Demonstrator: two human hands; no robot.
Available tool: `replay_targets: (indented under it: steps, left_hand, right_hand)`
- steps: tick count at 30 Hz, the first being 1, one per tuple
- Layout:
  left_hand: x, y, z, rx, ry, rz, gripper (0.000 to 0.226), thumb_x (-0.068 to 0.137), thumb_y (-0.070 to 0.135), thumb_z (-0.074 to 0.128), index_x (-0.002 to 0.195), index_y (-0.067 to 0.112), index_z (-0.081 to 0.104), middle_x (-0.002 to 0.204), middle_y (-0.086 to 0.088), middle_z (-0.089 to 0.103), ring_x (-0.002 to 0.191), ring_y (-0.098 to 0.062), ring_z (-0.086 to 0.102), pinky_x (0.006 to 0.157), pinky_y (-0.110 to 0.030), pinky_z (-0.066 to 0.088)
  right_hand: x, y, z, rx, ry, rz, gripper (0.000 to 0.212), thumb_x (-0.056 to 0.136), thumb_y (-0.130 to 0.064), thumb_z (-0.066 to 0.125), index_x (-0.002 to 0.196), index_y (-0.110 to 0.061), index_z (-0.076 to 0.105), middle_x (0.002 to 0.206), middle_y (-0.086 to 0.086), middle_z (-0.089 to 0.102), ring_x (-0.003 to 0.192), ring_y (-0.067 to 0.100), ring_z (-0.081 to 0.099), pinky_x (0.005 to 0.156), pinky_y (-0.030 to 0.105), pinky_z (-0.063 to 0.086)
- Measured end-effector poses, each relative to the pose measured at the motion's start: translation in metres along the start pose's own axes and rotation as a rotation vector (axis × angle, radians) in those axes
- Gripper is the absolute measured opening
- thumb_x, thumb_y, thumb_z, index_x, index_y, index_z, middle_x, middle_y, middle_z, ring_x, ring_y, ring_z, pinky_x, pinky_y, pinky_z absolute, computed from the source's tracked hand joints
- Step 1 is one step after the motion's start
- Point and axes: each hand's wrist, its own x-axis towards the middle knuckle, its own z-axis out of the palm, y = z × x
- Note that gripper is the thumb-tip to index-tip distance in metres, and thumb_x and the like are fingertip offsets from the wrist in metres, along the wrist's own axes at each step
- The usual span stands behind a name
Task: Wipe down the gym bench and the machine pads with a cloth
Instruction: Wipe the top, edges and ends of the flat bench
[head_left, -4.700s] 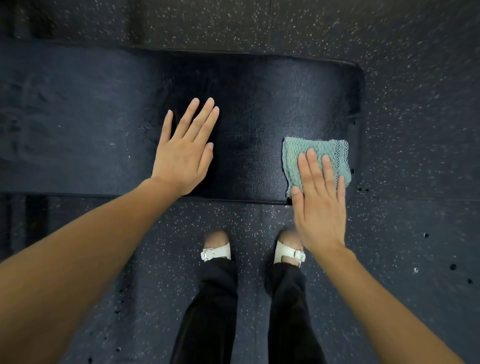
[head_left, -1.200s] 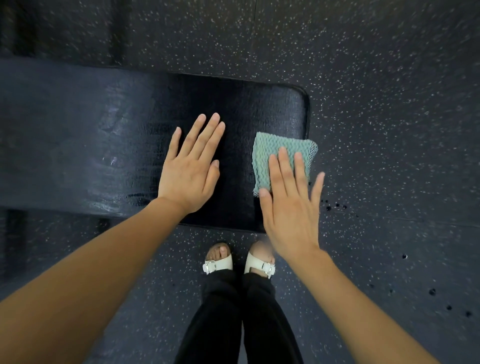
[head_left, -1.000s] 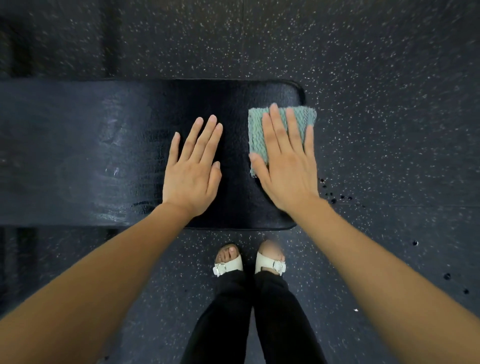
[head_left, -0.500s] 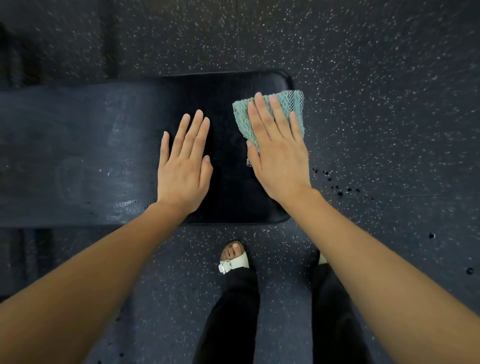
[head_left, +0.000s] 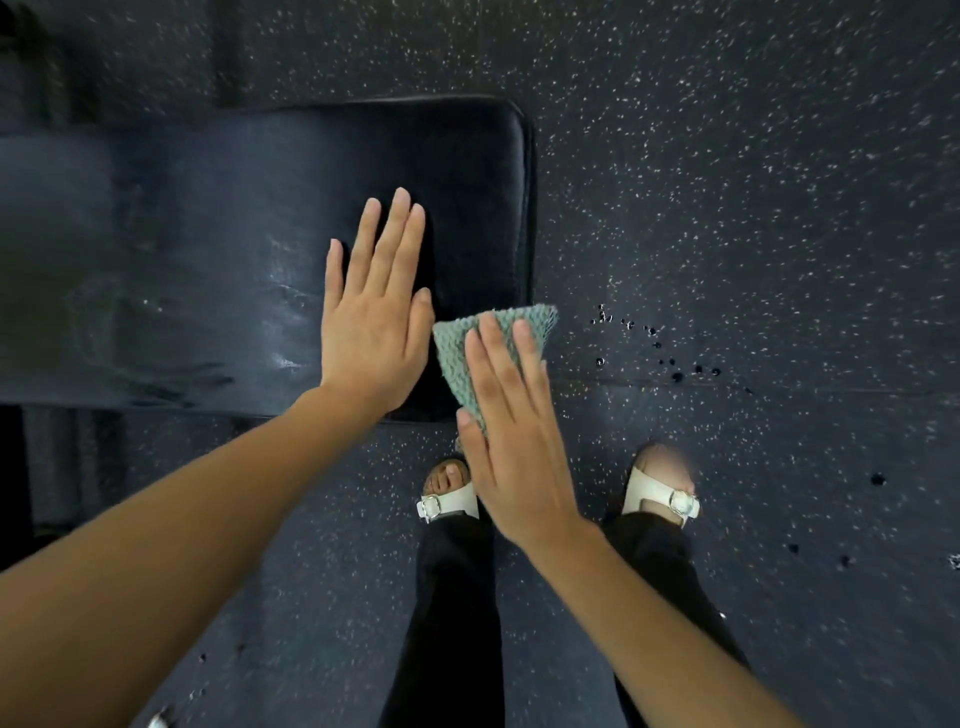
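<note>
Black speckled floor (head_left: 727, 182), white sandals (head_left: 660, 499) beside bench (head_left: 234, 234).

bench (head_left: 218, 249): blk padded, glossy, flat | cloth (head_left: 454, 353): teal knit, folded, on bench near-R corner, overhanging edge

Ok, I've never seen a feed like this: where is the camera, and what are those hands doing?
There is no machine: a person wears one camera on the head, looking down at their own two bare hands. The dark padded slab is a gym bench on a speckled floor. The left hand lies flat on the bench, fingers straight. The right hand presses a teal knitted cloth with flat fingers at the bench's near end corner; part of the cloth sticks out past the edge. Nothing is gripped. Below are the person's white sandals and black trousers.
</note>
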Motion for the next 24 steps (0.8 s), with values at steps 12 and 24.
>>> replay_targets:
  steps: [12, 24]
  left_hand:
    - [0.004, 0.004, 0.002, 0.013, 0.039, -0.019, 0.059, 0.101, 0.028, 0.021, 0.158, 0.012, 0.02, 0.166, -0.002, 0.014, 0.154, -0.015, 0.005, 0.123, -0.039, -0.002]
    - [0.004, 0.005, 0.003, 0.032, 0.036, -0.018, 0.06, 0.1, 0.03, 0.019, 0.158, 0.014, 0.018, 0.165, 0.003, 0.01, 0.154, -0.016, 0.005, 0.124, -0.042, 0.0]
  right_hand:
    - [0.066, 0.011, -0.008, 0.354, 0.156, 0.115, 0.062, 0.104, -0.024, 0.035, 0.155, 0.0, 0.008, 0.165, 0.015, -0.001, 0.154, 0.027, -0.001, 0.125, 0.04, 0.011]
    - [0.068, 0.019, -0.019, 0.442, 0.083, 0.081, 0.064, 0.104, -0.02, 0.036, 0.155, 0.001, 0.003, 0.165, 0.015, -0.006, 0.153, 0.022, -0.008, 0.125, 0.034, 0.001]
